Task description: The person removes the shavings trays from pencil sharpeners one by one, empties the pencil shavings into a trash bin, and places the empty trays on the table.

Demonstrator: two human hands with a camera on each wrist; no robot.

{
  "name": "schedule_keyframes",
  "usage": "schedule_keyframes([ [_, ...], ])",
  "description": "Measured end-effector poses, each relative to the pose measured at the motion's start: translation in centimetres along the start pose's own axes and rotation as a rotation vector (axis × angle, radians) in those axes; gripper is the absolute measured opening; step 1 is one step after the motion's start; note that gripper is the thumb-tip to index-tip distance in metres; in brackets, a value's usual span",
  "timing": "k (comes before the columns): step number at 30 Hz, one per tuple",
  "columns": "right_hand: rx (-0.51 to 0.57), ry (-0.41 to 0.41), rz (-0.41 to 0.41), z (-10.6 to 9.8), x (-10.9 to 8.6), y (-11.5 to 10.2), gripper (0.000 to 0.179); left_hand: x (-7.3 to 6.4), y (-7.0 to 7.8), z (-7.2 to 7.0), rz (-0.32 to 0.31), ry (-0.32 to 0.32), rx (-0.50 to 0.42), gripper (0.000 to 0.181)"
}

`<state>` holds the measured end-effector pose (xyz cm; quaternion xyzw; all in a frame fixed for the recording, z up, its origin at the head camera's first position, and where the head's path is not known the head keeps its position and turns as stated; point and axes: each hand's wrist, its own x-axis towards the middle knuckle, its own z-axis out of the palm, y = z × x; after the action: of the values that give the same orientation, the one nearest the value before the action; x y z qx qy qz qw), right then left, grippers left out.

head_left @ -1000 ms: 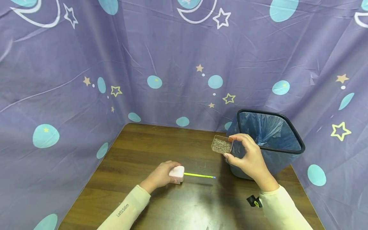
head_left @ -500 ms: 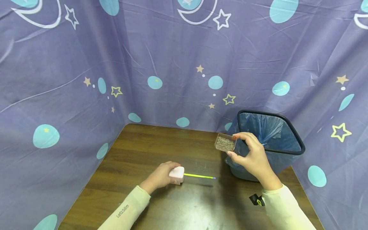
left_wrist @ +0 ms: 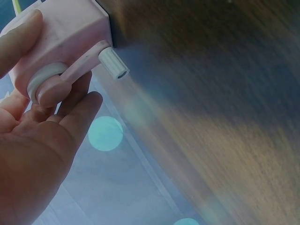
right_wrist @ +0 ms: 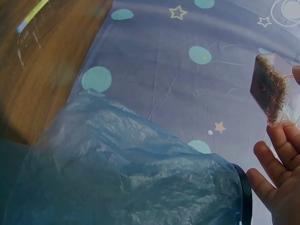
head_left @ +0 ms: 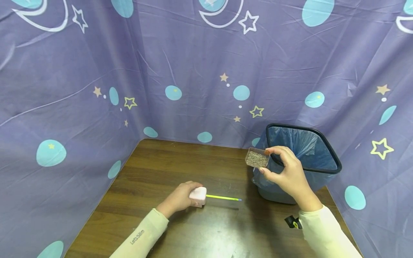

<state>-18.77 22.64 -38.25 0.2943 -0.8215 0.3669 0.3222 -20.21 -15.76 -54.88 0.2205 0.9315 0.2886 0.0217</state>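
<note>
My left hand (head_left: 180,196) grips a pale pink hand-crank pencil sharpener (head_left: 198,194) on the table. Its crank and white knob (left_wrist: 114,63) show in the left wrist view, beside my palm. From the sharpener's far side a yellow-green pencil (head_left: 222,197) sticks out to the right, its blue end outward. My right hand (head_left: 288,175) pinches a small clear shavings tray (head_left: 257,158) between thumb and fingers, up in the air at the bin's left edge. Brownish pencil shavings (right_wrist: 272,89) fill much of it.
A bin (head_left: 338,166) with a black rim and blue liner bag (right_wrist: 136,173) stands at the right rear. A small black item (head_left: 293,222) is near my right sleeve. Patterned purple curtains (head_left: 193,71) enclose the wooden table (head_left: 167,157).
My right hand has moved a little to the right and slightly upward with the shavings tray, toward the bin. The left hand, sharpener and pencil have stayed put.
</note>
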Motion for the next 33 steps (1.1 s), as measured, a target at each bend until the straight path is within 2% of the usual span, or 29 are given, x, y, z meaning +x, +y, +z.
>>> schedule_keyframes([
  [5,-0.005,0.015,-0.012,-0.3,0.1,0.0,0.058,-0.1,0.0,0.0,-0.002,-0.002,0.006,0.069],
  [14,-0.031,-0.01,0.025,-0.9,0.2,0.4,0.059,-0.1,0.1,0.0,0.005,0.0,0.007,0.068],
  [33,-0.051,0.03,0.002,-2.0,1.3,0.7,0.061,0.0,0.0,0.0,0.021,0.002,-0.001,0.068],
])
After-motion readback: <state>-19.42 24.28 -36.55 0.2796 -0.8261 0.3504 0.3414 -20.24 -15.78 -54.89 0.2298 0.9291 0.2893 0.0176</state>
